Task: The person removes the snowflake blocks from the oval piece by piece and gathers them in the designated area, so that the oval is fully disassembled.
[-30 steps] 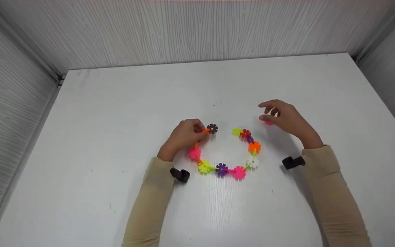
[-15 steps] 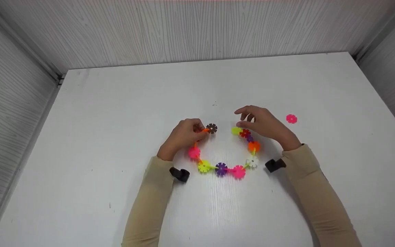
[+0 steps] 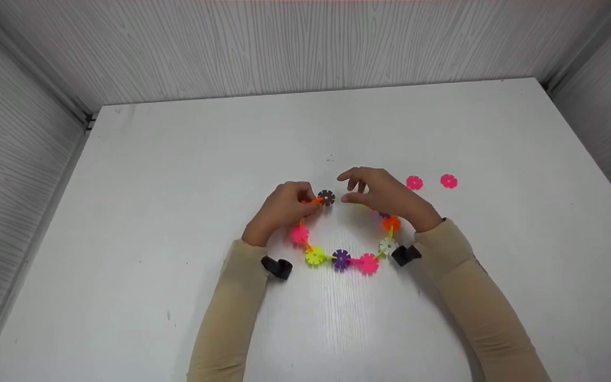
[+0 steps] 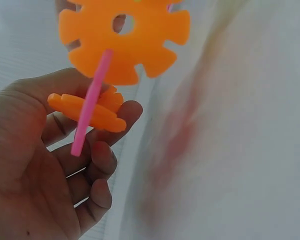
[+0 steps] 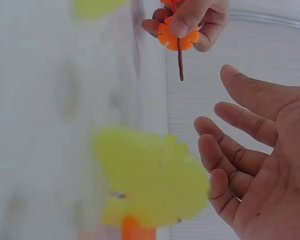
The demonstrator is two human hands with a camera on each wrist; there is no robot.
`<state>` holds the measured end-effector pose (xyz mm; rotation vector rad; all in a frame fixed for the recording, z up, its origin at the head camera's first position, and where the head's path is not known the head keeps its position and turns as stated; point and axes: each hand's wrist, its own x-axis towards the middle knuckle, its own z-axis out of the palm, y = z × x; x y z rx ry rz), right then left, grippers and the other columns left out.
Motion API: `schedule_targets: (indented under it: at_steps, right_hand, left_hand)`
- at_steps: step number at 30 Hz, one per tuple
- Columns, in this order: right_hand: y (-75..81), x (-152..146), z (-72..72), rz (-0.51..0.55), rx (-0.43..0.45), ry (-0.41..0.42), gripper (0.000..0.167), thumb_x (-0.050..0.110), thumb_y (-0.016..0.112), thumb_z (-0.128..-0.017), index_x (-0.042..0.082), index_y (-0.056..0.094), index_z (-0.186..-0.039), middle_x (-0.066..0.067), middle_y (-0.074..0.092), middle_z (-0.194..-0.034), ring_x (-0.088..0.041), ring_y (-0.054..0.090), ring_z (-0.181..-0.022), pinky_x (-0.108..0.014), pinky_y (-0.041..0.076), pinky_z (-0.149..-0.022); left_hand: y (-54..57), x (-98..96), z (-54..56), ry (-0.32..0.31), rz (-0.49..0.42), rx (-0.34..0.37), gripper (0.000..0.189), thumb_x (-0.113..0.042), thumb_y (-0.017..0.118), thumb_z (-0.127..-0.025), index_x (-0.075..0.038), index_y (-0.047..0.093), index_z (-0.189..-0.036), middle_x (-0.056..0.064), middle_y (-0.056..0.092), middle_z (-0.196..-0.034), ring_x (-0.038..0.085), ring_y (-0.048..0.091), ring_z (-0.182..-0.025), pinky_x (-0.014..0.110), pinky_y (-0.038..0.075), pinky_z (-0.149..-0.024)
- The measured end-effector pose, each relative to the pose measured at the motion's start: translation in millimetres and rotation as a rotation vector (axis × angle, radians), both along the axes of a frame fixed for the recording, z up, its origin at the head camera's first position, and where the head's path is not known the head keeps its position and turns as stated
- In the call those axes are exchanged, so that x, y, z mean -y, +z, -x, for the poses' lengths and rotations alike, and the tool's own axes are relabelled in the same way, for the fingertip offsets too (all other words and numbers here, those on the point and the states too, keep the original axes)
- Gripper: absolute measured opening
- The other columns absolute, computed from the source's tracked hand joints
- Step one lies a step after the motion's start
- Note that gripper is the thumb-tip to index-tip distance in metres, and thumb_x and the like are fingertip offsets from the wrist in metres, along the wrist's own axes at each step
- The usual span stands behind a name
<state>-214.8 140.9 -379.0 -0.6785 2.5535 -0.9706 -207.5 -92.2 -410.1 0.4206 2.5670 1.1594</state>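
A chain of notched plastic discs (image 3: 341,260) curves across the white table in a U shape. At its left end my left hand (image 3: 283,208) pinches an orange disc (image 5: 165,39), and a brown disc (image 3: 326,198) is slotted into that one. Seen from the left wrist, a larger orange disc (image 4: 90,35) and an edge-on pink disc (image 4: 91,107) hang close in front of the palm. My right hand (image 3: 382,193) hovers right of the brown disc, fingers loosely bent and holding nothing. It hides part of the chain's right end, where a yellow disc (image 5: 155,180) shows in the right wrist view.
Two loose pink discs, one nearer (image 3: 414,182) and one farther right (image 3: 448,181), lie beyond the right hand. The white tabletop (image 3: 204,148) meets a wood-grain panel (image 3: 305,48) at the back, with more panels at both sides.
My right hand has moved left from the loose pink discs, over the chain's right end, towards the brown disc. The left hand keeps its pinch in place.
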Motion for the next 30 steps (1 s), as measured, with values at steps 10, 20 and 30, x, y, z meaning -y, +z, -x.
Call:
schedule_targets:
  at_steps: [10,20,30]
  right_hand:
    - [-1.2,17,-2.0,-0.037,0.009,0.051,0.048,0.024,0.068,-0.09,0.007,0.055,-0.133,-0.011,0.063,-0.11,-0.025,0.059,-0.099,-0.038,0.051,-0.089]
    - [-2.0,25,-2.3,-0.061,0.001,0.065,0.049,0.022,0.069,-0.089,0.007,0.055,-0.133,-0.011,0.064,-0.111,-0.025,0.06,-0.098,-0.038,0.051,-0.086]
    - [-3.5,30,-0.8,-0.084,-0.015,0.08,0.043,0.018,0.069,-0.089,0.005,0.059,-0.128,-0.01,0.065,-0.109,-0.023,0.059,-0.096,-0.036,0.05,-0.083]
  left_hand:
    - [1.6,-0.2,-0.1,-0.012,-0.037,0.002,0.013,-0.018,0.063,-0.088,-0.008,0.063,-0.08,0.001,0.057,-0.073,0.014,0.047,-0.066,0.024,0.039,-0.059]
    - [2.0,1.0,-0.6,-0.016,-0.063,-0.003,0.011,-0.017,0.063,-0.088,-0.009,0.063,-0.081,0.002,0.06,-0.076,0.013,0.049,-0.064,0.023,0.04,-0.057]
    - [0.8,0.6,0.0,-0.031,-0.116,-0.01,0.01,-0.014,0.064,-0.088,-0.008,0.064,-0.079,0.002,0.061,-0.075,0.012,0.05,-0.065,0.023,0.041,-0.057]
